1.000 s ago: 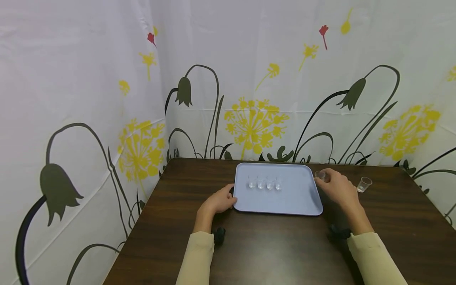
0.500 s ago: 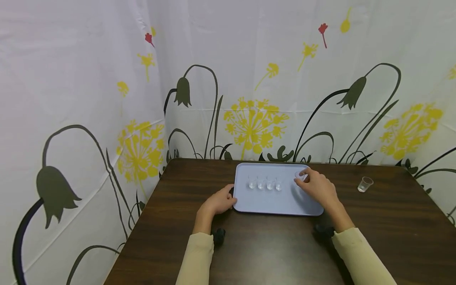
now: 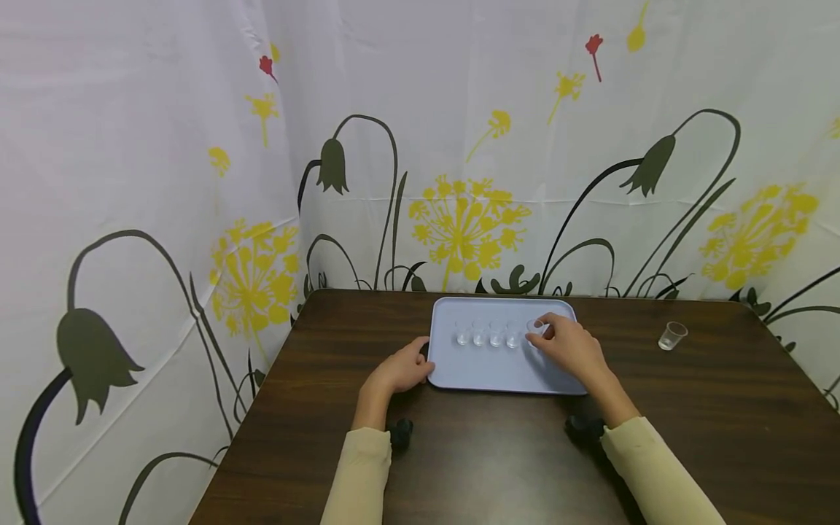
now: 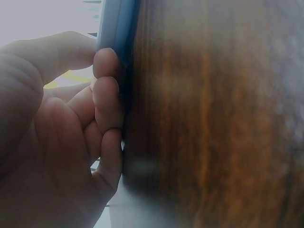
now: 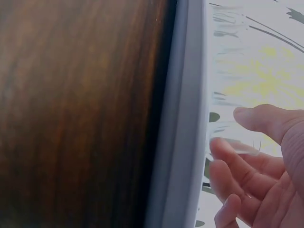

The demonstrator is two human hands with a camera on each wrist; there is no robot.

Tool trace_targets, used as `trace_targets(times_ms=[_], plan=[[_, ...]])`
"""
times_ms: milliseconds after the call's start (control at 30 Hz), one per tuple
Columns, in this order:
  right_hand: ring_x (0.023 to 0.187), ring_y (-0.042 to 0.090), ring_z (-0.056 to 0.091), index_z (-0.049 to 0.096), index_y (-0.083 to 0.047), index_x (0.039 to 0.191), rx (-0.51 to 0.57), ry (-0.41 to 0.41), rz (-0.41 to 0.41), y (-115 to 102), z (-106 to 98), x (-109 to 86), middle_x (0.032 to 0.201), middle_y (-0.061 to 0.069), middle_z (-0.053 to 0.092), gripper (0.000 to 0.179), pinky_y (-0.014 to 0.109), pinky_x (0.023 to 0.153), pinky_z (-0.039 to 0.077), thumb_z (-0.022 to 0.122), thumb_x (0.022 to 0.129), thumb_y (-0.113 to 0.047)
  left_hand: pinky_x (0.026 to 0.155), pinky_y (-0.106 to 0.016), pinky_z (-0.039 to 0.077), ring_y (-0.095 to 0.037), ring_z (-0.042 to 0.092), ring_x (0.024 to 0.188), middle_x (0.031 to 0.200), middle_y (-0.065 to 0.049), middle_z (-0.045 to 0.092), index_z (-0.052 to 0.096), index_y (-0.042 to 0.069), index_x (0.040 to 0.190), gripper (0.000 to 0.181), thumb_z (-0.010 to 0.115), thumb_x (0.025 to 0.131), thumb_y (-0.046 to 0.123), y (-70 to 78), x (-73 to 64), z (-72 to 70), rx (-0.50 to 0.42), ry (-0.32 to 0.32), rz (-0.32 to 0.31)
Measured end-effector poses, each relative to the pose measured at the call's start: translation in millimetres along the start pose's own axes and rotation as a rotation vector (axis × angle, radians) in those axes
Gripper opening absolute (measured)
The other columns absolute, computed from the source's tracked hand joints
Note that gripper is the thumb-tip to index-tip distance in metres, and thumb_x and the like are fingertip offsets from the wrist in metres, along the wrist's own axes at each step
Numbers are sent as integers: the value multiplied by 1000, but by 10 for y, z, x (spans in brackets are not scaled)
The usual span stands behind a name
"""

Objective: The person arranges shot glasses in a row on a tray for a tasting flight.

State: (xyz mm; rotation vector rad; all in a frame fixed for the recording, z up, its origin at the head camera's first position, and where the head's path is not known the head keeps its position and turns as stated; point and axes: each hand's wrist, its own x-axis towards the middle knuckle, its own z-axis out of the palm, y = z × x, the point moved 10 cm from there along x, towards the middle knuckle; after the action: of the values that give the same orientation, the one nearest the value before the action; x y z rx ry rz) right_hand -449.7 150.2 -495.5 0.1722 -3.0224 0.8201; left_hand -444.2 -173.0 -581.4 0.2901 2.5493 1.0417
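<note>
On the table lies a pale blue-grey tray (image 3: 499,372) with a raised rim. My left hand (image 3: 402,368) grips its left edge; in the left wrist view the thumb lies over the rim (image 4: 114,23) and the fingers curl against its side. Several small clear plastic cups (image 3: 488,337) stand upright in a row on the tray. At the right end of that row, my right hand (image 3: 566,346) holds another clear cup (image 3: 534,328) between thumb and fingers. The same cup (image 5: 247,146) is faint in the right wrist view, and the fingers partly hide it.
One more clear cup (image 3: 672,335) stands alone on the dark wooden table (image 3: 499,467), right of the tray. A white curtain (image 3: 367,65) with printed flowers hangs behind the table and along its left side.
My right hand has carried the cup leftward from the table beyond the tray's right edge, over the tray, to the row's right end. The left hand stays on the tray edge.
</note>
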Motion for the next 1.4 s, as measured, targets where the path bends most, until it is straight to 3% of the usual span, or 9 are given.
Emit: trace_targets(times_ms=[200, 300, 500, 633, 867, 933, 1167, 1400], plan=[[95, 25, 76, 72, -12, 130, 3, -2, -4, -23, 27, -13, 110, 10, 82, 46, 51, 76, 56, 71, 100, -47, 58, -34, 39, -16, 49, 59, 74, 1, 64, 31, 6, 168, 75, 60, 102, 29, 53, -58, -30, 0, 16, -9], [95, 26, 76, 72, -12, 129, 8, -5, -2, -33, 39, -21, 111, 11, 82, 46, 51, 77, 56, 70, 100, -47, 57, -34, 39, -15, 49, 58, 74, 2, 63, 30, 6, 168, 75, 60, 103, 31, 44, -46, -28, 14, 16, 0], [93, 25, 75, 72, -11, 127, 7, -13, 3, -34, 56, -36, 110, 11, 82, 45, 50, 75, 55, 70, 100, -47, 59, -34, 39, -17, 49, 60, 74, 0, 63, 31, 4, 167, 73, 60, 104, 26, 218, -191, -79, -3, 11, -1], [92, 24, 74, 72, -12, 127, 0, -19, 7, -32, 70, -37, 110, 9, 81, 45, 49, 75, 55, 69, 101, -48, 60, -34, 39, -17, 49, 60, 74, 0, 63, 32, 5, 167, 71, 59, 104, 26, 251, -229, -86, -10, 17, -1], [93, 25, 75, 71, -12, 129, -4, -34, 6, -37, 81, -41, 111, 10, 81, 47, 50, 75, 55, 69, 100, -49, 58, -35, 40, -16, 49, 58, 73, 1, 63, 30, 6, 168, 74, 59, 104, 29, 58, -63, -29, 24, 22, 17], [93, 25, 75, 70, -12, 132, -9, -44, 7, -27, 89, -38, 111, 11, 81, 48, 49, 74, 55, 70, 100, -48, 58, -35, 41, -16, 50, 59, 75, 1, 64, 31, 8, 169, 74, 59, 104, 30, 44, -58, -28, 20, 20, -10], [87, 22, 71, 65, -12, 140, -13, -119, 24, 47, 147, -62, 110, 11, 80, 50, 44, 72, 52, 75, 99, -37, 59, -35, 40, -16, 48, 59, 74, 1, 63, 30, 7, 169, 74, 58, 104, 30, 96, -95, -40, 33, 20, 5], [93, 28, 73, 66, -11, 140, -29, -127, 65, 221, -37, -154, 115, 15, 78, 47, 48, 74, 53, 71, 101, -38, 56, -32, 39, -15, 48, 56, 72, 2, 66, 30, 14, 170, 77, 59, 101, 33, -182, 150, 50, 1, 9, -37]])
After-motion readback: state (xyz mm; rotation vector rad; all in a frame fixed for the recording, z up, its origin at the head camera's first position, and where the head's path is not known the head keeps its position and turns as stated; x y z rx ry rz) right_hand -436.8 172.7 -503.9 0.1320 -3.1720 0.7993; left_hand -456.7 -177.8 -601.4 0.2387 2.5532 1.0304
